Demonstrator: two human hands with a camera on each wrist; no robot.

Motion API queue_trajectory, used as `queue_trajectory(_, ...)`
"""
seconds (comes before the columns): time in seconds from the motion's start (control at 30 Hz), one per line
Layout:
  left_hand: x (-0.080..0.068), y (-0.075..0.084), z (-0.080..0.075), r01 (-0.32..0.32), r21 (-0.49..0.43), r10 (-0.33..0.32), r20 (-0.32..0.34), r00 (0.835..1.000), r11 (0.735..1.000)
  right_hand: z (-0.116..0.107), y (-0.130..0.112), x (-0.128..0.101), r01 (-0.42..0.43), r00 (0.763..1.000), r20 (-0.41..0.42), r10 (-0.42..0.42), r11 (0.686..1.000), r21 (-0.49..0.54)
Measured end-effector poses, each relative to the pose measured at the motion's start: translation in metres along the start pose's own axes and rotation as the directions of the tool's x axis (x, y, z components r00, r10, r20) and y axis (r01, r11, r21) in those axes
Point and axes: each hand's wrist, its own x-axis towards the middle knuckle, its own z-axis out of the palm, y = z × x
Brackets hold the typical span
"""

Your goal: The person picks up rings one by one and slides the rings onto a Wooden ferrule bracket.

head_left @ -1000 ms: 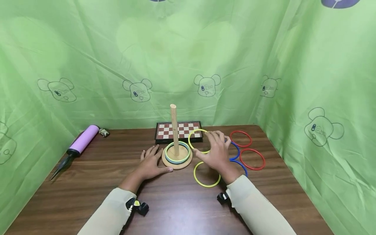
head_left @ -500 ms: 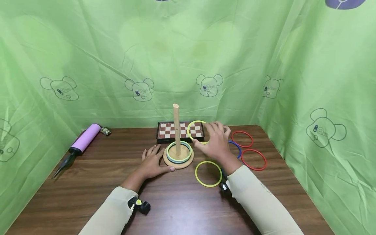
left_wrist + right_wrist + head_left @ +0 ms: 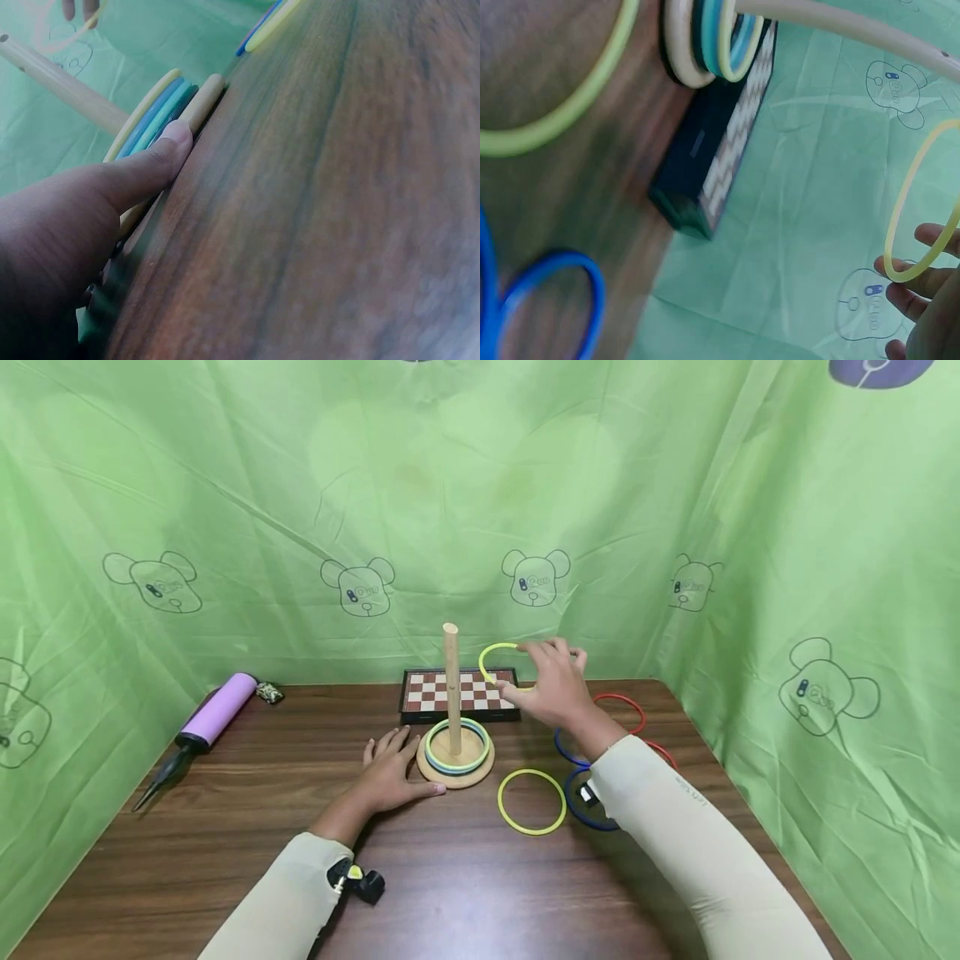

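My left hand [image 3: 390, 777] lies flat on the table [image 3: 225, 852], thumb against the wooden base [image 3: 455, 768] of the peg [image 3: 451, 685]. Another yellow ring [image 3: 531, 802] lies beside the base. Farther off, my right hand [image 3: 551, 689] pinches a yellow ring [image 3: 495, 653] in the air, just right of the peg's top, above the chessboard [image 3: 459, 693].

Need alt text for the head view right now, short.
A right hand holds a yellow ring up beside a wooden peg. The left hand rests against its round base, where rings are already stacked.
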Motion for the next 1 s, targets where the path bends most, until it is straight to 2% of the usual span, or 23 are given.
queue_trajectory(0.23,0.000,0.000,0.000,-0.002,-0.001,0.002,0.002,1.000,1.000,-0.022,-0.018,0.024,-0.038,0.998,0.046,0.036,0.999,0.038)
queue_trajectory(0.57,-0.001,-0.002,0.000,-0.012,0.009,0.012,-0.002,1.000,1.000,-0.054,-0.054,0.045,-0.042,0.999,-0.009,0.043,0.993,0.114)
queue_trajectory(0.83,-0.001,-0.002,0.000,-0.027,0.001,0.027,-0.019,0.999,1.000,-0.050,-0.076,0.040,0.024,0.997,-0.075,-0.009,0.980,0.199)
queue_trajectory(1.0,-0.001,-0.002,0.001,-0.029,0.005,0.029,-0.017,0.999,1.000,-0.038,-0.081,0.035,0.085,0.994,-0.081,-0.074,0.985,0.147)
